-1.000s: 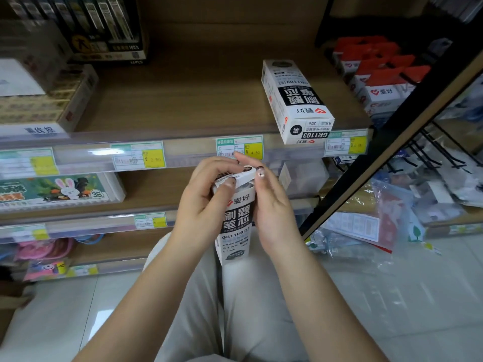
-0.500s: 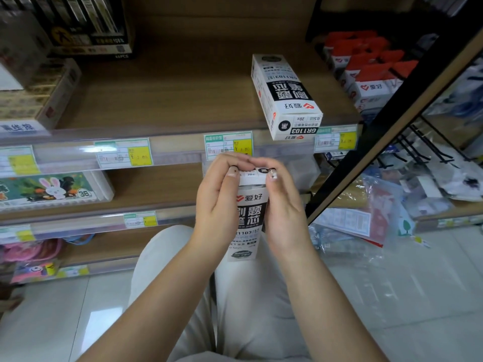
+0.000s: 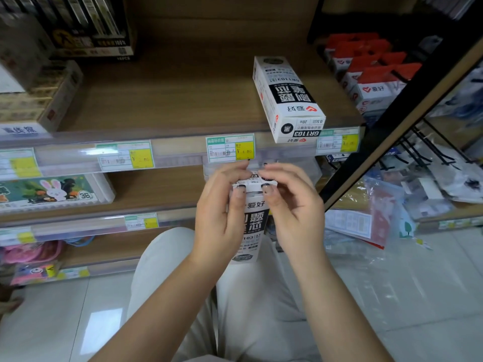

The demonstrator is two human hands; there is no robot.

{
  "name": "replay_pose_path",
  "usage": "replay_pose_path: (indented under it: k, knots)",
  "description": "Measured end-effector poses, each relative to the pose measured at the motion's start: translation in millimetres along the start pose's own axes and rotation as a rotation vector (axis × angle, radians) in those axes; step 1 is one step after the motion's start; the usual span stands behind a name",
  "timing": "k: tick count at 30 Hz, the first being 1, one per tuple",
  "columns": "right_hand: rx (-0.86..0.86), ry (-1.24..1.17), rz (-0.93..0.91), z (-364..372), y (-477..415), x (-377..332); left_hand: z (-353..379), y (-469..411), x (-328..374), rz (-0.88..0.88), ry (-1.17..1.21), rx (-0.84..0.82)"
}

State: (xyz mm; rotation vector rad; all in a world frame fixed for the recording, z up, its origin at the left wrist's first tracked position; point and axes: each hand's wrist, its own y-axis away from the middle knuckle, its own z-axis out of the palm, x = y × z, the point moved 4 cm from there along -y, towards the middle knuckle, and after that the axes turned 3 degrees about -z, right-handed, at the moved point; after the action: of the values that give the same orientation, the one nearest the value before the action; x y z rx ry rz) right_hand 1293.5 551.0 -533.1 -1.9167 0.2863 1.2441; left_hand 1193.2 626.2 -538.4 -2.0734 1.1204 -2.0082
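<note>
One held box (image 3: 256, 220), one shelved box (image 3: 290, 100).

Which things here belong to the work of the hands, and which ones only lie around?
In the work: white refill box, left hand, right hand, both holding it.
Only lying around: twin box on the shelf, red-topped boxes, rabbit box, price tag, plastic bags.

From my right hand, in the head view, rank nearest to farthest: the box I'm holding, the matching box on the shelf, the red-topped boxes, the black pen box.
1. Held box: touched by the right hand.
2. Matching box: shelf edge, directly above.
3. Red-topped boxes: upper right, further back.
4. Black pen box: top left, rear.
</note>
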Motion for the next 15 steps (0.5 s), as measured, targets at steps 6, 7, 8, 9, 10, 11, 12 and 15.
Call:
replay_pose_path:
  k: [6, 7, 8, 9, 10, 11, 12, 15]
  knots:
    - [-0.086, -0.017, 0.022, -6, -5, 2, -1, -5, -1, -0.151, 0.182, -0.013]
    - [-0.095, -0.048, 0.043, -6, -5, 2, 1, -6, -1, -0.201, 0.248, -0.025]
    - [-0.106, -0.088, 0.072, -6, -6, 2, 2, -7, 0, -0.246, 0.304, -0.041]
    - [-0.114, -0.131, 0.100, -5, -7, 2, 3, -7, 0, -0.286, 0.350, -0.052]
    - [-0.120, -0.169, 0.122, -4, -7, 2, 3, -7, 0, -0.321, 0.390, -0.057]
    - [-0.122, -0.202, 0.139, -4, -7, 3, 3, -8, 0, -0.352, 0.424, -0.054]
    - [-0.117, -0.228, 0.151, -4, -7, 4, 4, -8, 0, -0.383, 0.453, -0.049]
    - [-0.086, -0.307, 0.191, -2, -6, 11, 3, -8, 1, -0.445, 0.483, -0.037]
